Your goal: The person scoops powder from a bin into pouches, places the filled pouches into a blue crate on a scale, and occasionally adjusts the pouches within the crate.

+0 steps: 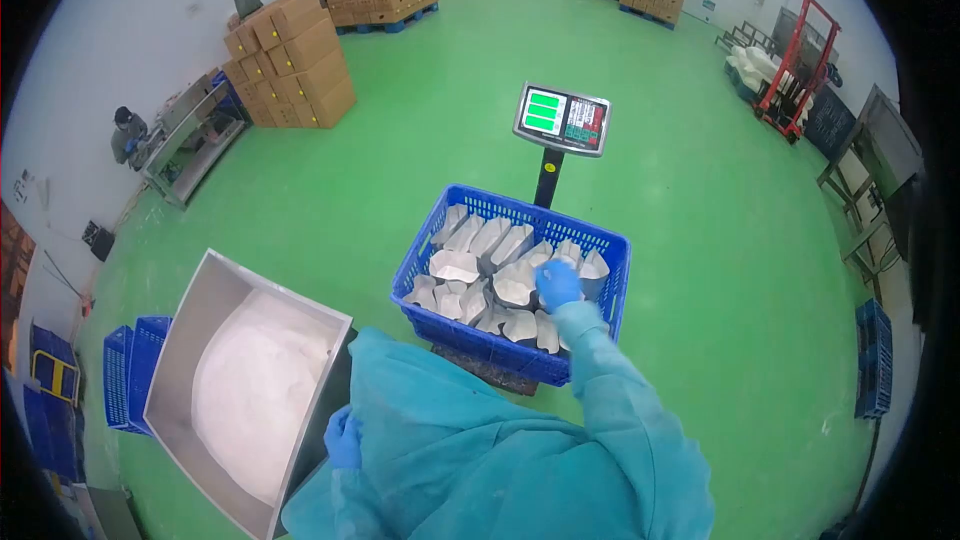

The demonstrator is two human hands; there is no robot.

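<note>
My right hand, in a blue glove, is down among the bags on the right of a blue crate. Its fingers are curled closed, and what they grip is hidden beneath the hand. Several open-topped pale bags with whitish contents stand in rows in the crate. The crate rests on a platform scale, whose display stands on a post behind it. My gloved left hand hangs beside my gown, close to a metal bin, fingers curled, nothing visible in it. White powder lies in the bin.
Blue crates stand left of the bin. Stacked cartons rise at the far left, near two other people and a metal table. A red lifter stands at the right. Green floor surrounds the scale.
</note>
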